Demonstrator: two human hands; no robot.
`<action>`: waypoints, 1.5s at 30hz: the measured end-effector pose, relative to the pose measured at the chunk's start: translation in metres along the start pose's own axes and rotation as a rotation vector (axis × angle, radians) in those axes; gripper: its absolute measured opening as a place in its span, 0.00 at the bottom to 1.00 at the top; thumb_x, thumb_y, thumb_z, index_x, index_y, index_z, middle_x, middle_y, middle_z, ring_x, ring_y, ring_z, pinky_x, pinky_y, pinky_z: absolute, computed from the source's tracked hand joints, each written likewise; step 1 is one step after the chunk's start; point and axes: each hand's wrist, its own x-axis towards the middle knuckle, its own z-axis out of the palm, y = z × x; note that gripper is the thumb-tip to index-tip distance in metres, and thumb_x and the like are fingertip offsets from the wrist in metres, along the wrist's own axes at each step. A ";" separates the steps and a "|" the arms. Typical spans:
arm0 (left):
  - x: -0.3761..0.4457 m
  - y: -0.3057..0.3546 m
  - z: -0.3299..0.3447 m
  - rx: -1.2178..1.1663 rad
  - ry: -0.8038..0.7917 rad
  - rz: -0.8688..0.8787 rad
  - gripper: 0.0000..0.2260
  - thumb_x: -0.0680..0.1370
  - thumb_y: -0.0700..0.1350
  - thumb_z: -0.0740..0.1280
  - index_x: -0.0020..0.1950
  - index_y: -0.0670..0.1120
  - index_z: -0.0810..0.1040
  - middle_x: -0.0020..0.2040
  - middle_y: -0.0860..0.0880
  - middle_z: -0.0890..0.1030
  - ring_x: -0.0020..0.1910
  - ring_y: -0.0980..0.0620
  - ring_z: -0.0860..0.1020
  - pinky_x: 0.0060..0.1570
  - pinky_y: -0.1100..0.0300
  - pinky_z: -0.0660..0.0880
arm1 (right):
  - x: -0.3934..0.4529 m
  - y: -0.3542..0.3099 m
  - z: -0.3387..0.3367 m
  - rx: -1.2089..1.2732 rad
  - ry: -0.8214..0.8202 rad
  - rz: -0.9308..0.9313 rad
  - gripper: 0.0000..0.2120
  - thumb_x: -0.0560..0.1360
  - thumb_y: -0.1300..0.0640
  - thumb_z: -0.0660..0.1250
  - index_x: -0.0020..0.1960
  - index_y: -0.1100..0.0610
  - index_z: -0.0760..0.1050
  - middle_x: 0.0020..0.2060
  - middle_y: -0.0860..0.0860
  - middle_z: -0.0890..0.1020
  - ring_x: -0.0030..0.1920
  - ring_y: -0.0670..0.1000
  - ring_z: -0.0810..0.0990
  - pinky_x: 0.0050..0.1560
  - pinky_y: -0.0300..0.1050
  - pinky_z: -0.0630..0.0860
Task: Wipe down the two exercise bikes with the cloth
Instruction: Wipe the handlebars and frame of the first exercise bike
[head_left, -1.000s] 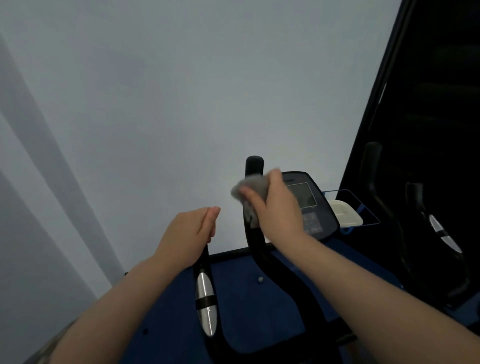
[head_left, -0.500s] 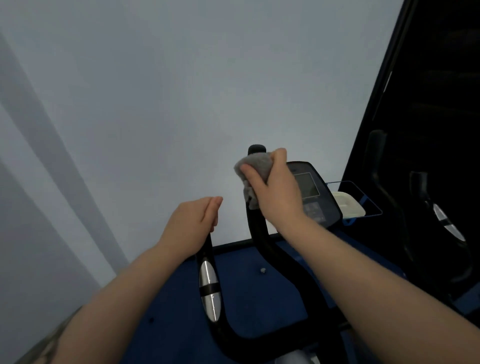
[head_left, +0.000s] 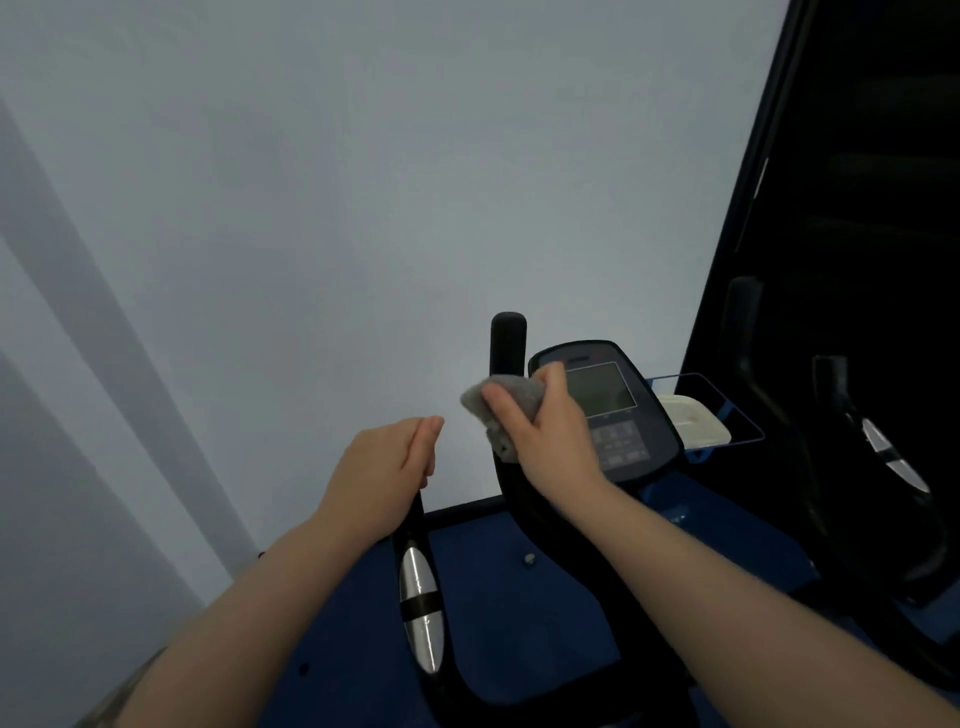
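Cloth (head_left: 506, 402): grey, crumpled | right hand (head_left: 550, 441) grips it | left hand (head_left: 382, 470) grips handlebar (head_left: 418, 571)

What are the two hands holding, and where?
The right hand holds the grey cloth bunched round the right handlebar, below its tip. The left hand grips the left handlebar's top end.

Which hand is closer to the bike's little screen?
Right. The right hand, gripping the cloth, is right beside the screen. The left hand is farther left, on the other handlebar.

pale wall (head_left: 363, 208), blue floor (head_left: 519, 613), white tray (head_left: 693, 423) on blue holder (head_left: 748, 426)
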 end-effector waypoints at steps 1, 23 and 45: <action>0.000 0.000 0.000 0.000 -0.003 -0.003 0.22 0.83 0.54 0.56 0.32 0.47 0.73 0.28 0.50 0.78 0.28 0.57 0.77 0.39 0.55 0.76 | 0.007 -0.001 -0.005 0.004 0.012 0.002 0.25 0.65 0.26 0.60 0.45 0.46 0.62 0.35 0.48 0.80 0.35 0.51 0.82 0.37 0.58 0.80; 0.000 -0.001 0.002 -0.034 0.017 0.001 0.22 0.83 0.54 0.55 0.31 0.47 0.72 0.28 0.50 0.77 0.29 0.54 0.77 0.38 0.55 0.75 | -0.001 -0.003 -0.005 -0.184 -0.034 0.003 0.22 0.71 0.34 0.67 0.49 0.48 0.62 0.39 0.41 0.76 0.40 0.45 0.78 0.38 0.46 0.73; -0.012 0.011 0.010 -0.203 0.155 -0.194 0.18 0.83 0.50 0.57 0.37 0.44 0.75 0.32 0.53 0.77 0.27 0.61 0.77 0.32 0.70 0.70 | -0.060 0.003 -0.044 -0.511 -0.438 -0.108 0.17 0.76 0.38 0.63 0.48 0.48 0.60 0.40 0.45 0.75 0.39 0.48 0.76 0.33 0.45 0.68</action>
